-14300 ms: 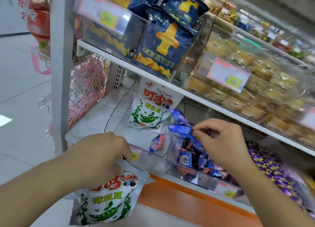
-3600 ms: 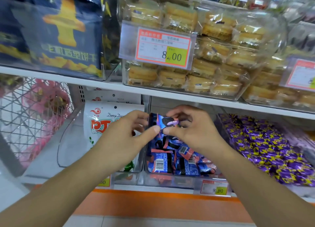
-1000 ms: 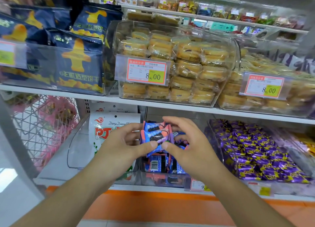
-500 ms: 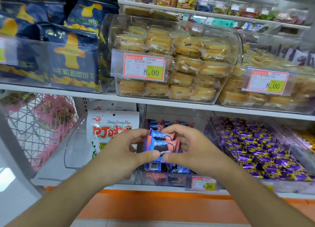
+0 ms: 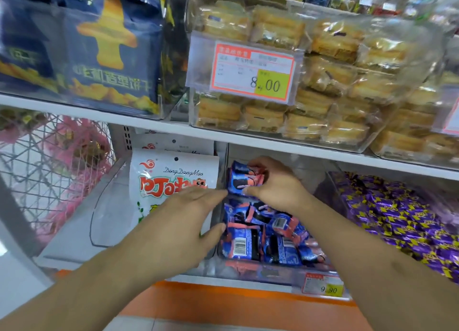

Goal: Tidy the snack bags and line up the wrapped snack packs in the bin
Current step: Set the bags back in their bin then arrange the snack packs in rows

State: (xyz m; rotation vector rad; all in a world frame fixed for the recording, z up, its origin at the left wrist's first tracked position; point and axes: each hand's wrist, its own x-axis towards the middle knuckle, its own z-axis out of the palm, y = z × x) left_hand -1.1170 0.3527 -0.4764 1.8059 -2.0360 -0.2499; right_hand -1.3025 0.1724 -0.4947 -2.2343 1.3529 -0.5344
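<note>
While right hand pinches blue packs over clear bin, left hand spread

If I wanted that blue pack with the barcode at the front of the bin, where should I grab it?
Probably by its top edge, coming from above. The barcode pack stands upright against the clear bin, whose front wall blocks the lower half, and neighbouring packs crowd its right side. Only the top is free for a pinch across its thin faces. The right hand holds a pack further back.

R hand grips snack packs.
</note>
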